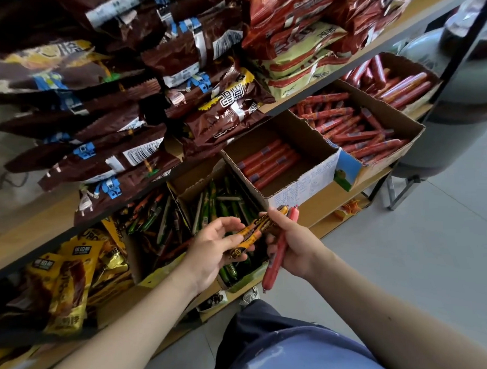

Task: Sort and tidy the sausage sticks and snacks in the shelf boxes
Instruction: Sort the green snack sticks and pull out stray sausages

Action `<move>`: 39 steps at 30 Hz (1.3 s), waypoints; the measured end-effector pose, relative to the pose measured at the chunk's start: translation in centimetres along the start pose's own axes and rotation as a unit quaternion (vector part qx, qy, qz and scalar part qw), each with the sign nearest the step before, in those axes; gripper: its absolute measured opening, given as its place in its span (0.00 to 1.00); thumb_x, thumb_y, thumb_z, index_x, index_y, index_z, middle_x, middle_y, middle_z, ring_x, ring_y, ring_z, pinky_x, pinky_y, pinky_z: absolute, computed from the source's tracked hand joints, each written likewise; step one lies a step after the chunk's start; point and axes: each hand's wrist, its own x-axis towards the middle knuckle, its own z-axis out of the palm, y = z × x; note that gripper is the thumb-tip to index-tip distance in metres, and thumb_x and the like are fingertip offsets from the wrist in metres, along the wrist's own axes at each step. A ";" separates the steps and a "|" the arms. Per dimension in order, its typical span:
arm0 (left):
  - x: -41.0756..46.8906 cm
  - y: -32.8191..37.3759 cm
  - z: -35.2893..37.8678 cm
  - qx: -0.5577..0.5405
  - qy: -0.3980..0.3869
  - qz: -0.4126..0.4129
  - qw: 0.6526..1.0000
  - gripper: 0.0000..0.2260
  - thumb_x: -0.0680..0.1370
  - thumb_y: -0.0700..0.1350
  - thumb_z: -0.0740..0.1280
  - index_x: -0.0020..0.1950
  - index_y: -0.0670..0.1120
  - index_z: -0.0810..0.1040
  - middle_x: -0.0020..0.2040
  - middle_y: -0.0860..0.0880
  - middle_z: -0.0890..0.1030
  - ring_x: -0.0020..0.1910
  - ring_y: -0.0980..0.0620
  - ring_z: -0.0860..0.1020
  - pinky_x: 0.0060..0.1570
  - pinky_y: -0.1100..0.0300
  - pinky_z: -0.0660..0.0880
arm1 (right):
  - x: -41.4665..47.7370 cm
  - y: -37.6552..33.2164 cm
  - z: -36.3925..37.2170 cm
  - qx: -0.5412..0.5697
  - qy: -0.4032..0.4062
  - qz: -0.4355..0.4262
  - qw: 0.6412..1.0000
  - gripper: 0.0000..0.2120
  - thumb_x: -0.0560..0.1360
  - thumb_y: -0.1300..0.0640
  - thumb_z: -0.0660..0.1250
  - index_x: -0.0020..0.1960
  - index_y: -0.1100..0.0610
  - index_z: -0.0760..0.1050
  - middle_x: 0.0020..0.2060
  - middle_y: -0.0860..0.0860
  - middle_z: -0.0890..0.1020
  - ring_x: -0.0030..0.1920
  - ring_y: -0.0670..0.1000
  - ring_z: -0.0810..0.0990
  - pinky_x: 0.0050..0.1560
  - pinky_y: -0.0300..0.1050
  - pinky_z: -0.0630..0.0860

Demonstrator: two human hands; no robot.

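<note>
Yellow-and-black foil sausage sticks [253, 235]: over front of brown cardboard box [193, 188] of green sticks [227, 210], gripped in left hand [211, 248], tip pinched by right hand [293, 243], also clamping 1 red sausage stick [277, 259].

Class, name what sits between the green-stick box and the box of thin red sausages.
Head view: a white-fronted box holding a few thick orange-red sausages.

Small shop or stockroom: a wooden shelf [332, 193] with brown snack bags [108, 126] piled at ten o'clock and open cardboard boxes [304, 137] of sausage sticks [351, 129] at two o'clock.
</note>
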 end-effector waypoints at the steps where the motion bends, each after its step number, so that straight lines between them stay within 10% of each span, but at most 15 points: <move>1: 0.5 -0.1 0.1 0.002 0.006 0.002 1.000 0.07 0.80 0.35 0.63 0.58 0.42 0.75 0.54 0.44 0.82 0.45 0.48 0.83 0.40 0.56 0.80 | -0.1 -0.2 -0.2 0.016 0.015 -0.005 1.000 0.17 0.75 0.48 0.72 0.57 0.59 0.80 0.37 0.54 0.78 0.29 0.47 0.70 0.26 0.38 0.71; 4: 2.8 -1.3 -0.4 0.241 0.050 0.056 0.968 0.05 0.81 0.41 0.64 0.56 0.47 0.77 0.53 0.46 0.78 0.44 0.53 0.82 0.43 0.61 0.78 | -0.1 -1.0 -1.3 0.087 0.056 -0.023 0.994 0.10 0.78 0.53 0.68 0.52 0.60 0.76 0.38 0.54 0.79 0.26 0.46 0.69 0.22 0.36 0.68; 7: 4.7 -2.6 -0.6 0.586 -0.013 0.175 0.791 0.07 0.80 0.45 0.65 0.57 0.49 0.79 0.54 0.54 0.76 0.55 0.54 0.76 0.55 0.59 0.75 | -0.1 -1.8 -2.9 0.132 0.070 -0.037 0.988 0.07 0.78 0.54 0.67 0.48 0.58 0.74 0.36 0.52 0.79 0.28 0.46 0.70 0.22 0.35 0.66; 10: 5.7 -3.2 0.2 0.711 -0.059 0.179 0.678 0.13 0.78 0.52 0.67 0.61 0.49 0.79 0.58 0.52 0.76 0.63 0.50 0.70 0.69 0.48 0.65 | -0.5 -2.0 -3.7 0.119 0.074 -0.048 0.989 0.06 0.78 0.54 0.66 0.48 0.57 0.74 0.36 0.52 0.80 0.28 0.46 0.71 0.24 0.34 0.66; 17: 7.7 -3.6 2.5 0.791 0.043 0.130 0.596 0.24 0.72 0.58 0.72 0.62 0.48 0.73 0.64 0.48 0.76 0.68 0.46 0.68 0.69 0.50 0.62 | -0.8 -2.1 -4.3 0.118 0.049 -0.049 0.991 0.07 0.78 0.53 0.67 0.46 0.57 0.75 0.38 0.52 0.80 0.28 0.46 0.71 0.24 0.34 0.67; 25: 6.7 -2.3 1.8 0.687 0.046 0.191 0.700 0.06 0.75 0.44 0.65 0.47 0.47 0.69 0.52 0.49 0.72 0.44 0.47 0.77 0.34 0.58 0.68 | -0.7 -2.2 -4.6 0.135 0.048 -0.048 0.989 0.08 0.78 0.53 0.67 0.50 0.57 0.74 0.38 0.53 0.80 0.30 0.47 0.71 0.23 0.34 0.67; 30: 6.7 -1.1 -1.8 0.587 0.112 0.157 0.786 0.09 0.78 0.39 0.60 0.49 0.44 0.81 0.51 0.48 0.77 0.43 0.48 0.78 0.41 0.55 0.77 | -0.1 -1.6 -4.0 0.095 0.035 -0.025 0.995 0.11 0.78 0.54 0.67 0.56 0.60 0.75 0.40 0.55 0.80 0.32 0.48 0.71 0.23 0.36 0.70; 35: 5.3 0.2 -2.6 0.183 0.219 0.010 0.958 0.09 0.81 0.37 0.60 0.55 0.41 0.80 0.50 0.45 0.81 0.40 0.49 0.82 0.41 0.58 0.80 | 0.2 -1.1 -2.6 0.026 0.041 -0.019 0.999 0.13 0.77 0.55 0.69 0.58 0.61 0.74 0.42 0.56 0.82 0.28 0.47 0.73 0.25 0.37 0.70; 39: 2.1 -0.2 -2.0 -0.028 0.153 -0.047 0.987 0.15 0.80 0.30 0.56 0.62 0.41 0.75 0.54 0.36 0.79 0.41 0.47 0.79 0.35 0.62 0.79 | 1.0 -0.5 -1.3 0.014 0.028 0.012 0.999 0.14 0.77 0.55 0.69 0.60 0.60 0.75 0.45 0.57 0.83 0.29 0.48 0.74 0.25 0.38 0.71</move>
